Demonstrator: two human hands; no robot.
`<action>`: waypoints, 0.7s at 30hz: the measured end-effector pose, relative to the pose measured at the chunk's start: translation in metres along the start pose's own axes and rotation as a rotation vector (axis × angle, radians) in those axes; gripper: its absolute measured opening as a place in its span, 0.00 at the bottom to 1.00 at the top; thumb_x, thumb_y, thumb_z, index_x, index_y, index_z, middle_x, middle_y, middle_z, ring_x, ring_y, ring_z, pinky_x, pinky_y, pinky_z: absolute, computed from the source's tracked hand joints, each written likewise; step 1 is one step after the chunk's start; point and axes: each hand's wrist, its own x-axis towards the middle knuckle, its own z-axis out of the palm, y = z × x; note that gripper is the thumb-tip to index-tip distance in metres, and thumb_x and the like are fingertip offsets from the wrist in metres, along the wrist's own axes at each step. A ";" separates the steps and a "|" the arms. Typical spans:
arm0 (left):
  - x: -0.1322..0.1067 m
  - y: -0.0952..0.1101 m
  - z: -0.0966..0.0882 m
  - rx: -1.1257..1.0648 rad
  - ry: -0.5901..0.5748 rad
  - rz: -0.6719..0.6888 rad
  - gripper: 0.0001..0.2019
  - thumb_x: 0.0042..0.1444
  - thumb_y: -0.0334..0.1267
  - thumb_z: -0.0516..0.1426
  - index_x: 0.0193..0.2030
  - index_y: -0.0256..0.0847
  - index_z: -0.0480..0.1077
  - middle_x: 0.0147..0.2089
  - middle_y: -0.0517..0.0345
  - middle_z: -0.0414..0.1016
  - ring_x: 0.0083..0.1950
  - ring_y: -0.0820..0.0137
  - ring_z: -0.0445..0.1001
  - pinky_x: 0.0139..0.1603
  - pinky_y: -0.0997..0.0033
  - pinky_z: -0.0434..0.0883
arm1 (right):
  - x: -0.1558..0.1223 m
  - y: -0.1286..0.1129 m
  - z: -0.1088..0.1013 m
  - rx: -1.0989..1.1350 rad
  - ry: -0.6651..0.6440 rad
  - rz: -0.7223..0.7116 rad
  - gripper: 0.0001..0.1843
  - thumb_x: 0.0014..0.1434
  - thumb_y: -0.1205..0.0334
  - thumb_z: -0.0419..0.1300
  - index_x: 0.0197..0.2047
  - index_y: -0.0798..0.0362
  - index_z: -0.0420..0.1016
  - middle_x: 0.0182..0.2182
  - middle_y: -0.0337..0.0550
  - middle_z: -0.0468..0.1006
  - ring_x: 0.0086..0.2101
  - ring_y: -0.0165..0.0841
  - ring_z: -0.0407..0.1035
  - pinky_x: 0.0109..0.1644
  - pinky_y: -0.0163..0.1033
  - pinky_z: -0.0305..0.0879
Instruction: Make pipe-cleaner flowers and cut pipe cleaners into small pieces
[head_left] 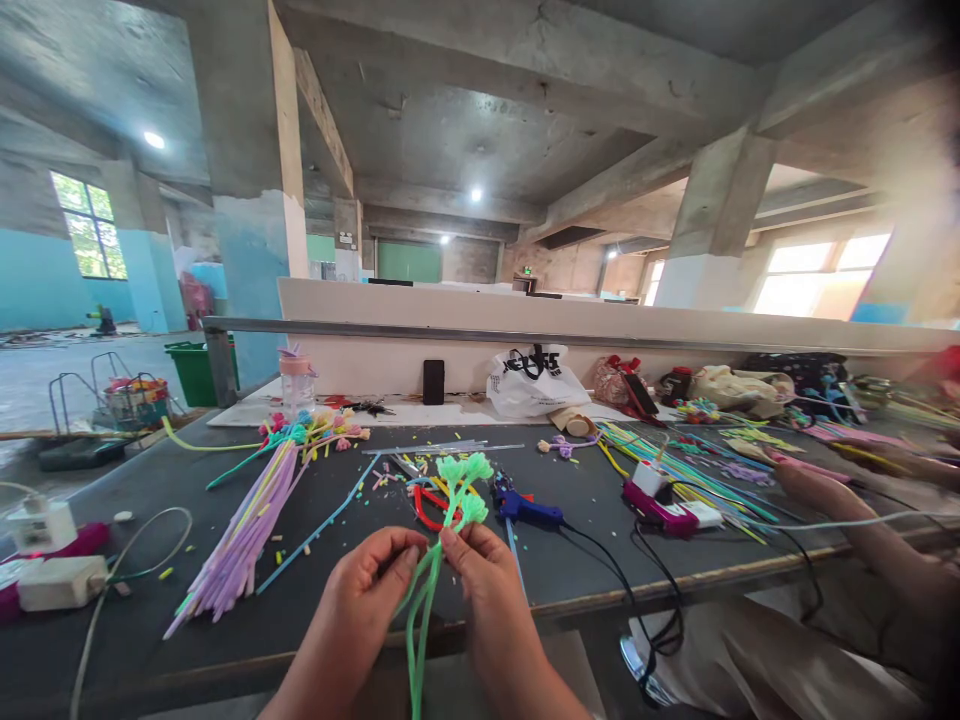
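My left hand [377, 582] and my right hand [480, 575] meet at the near edge of the dark table. Between them is a small bunch of light green flowers [463, 478] on long green stems [424, 610], which look like pipe cleaners. Right thumb and fingers pinch the stems just under the flower heads. The left fingertips are closed against the same stems, whose lower ends hang below the table edge. Just behind the bunch lie red-handled scissors [427, 508], partly hidden by it. A blue glue gun [529, 508] rests to the right of my right hand.
A bundle of purple stems with flower heads [251, 525] lies on the left. Power strips [660, 508] and loose cables are on both sides. A phone [433, 382] and a white bag [536, 385] stand at the back. A co-worker's arm [847, 510] reaches in at right.
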 end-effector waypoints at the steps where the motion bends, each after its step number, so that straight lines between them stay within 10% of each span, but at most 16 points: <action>1: 0.001 0.000 -0.001 0.004 0.000 -0.010 0.14 0.53 0.44 0.51 0.36 0.37 0.72 0.29 0.58 0.75 0.31 0.71 0.71 0.32 0.75 0.69 | 0.001 0.000 0.000 0.006 0.015 0.017 0.12 0.45 0.55 0.64 0.23 0.55 0.70 0.20 0.35 0.68 0.25 0.28 0.60 0.33 0.34 0.57; 14: -0.006 0.006 0.017 0.576 0.131 0.239 0.05 0.52 0.33 0.51 0.33 0.40 0.68 0.37 0.54 0.70 0.41 0.63 0.69 0.42 0.62 0.66 | 0.005 0.007 0.000 -0.109 0.119 -0.016 0.13 0.42 0.55 0.64 0.22 0.56 0.68 0.19 0.35 0.68 0.23 0.27 0.58 0.28 0.33 0.55; 21: -0.004 0.001 0.016 0.458 0.028 0.269 0.12 0.58 0.34 0.45 0.36 0.40 0.69 0.36 0.52 0.73 0.37 0.68 0.72 0.39 0.69 0.68 | 0.006 0.013 -0.002 -0.202 0.160 -0.010 0.12 0.42 0.56 0.64 0.22 0.56 0.70 0.19 0.35 0.69 0.23 0.29 0.60 0.29 0.33 0.56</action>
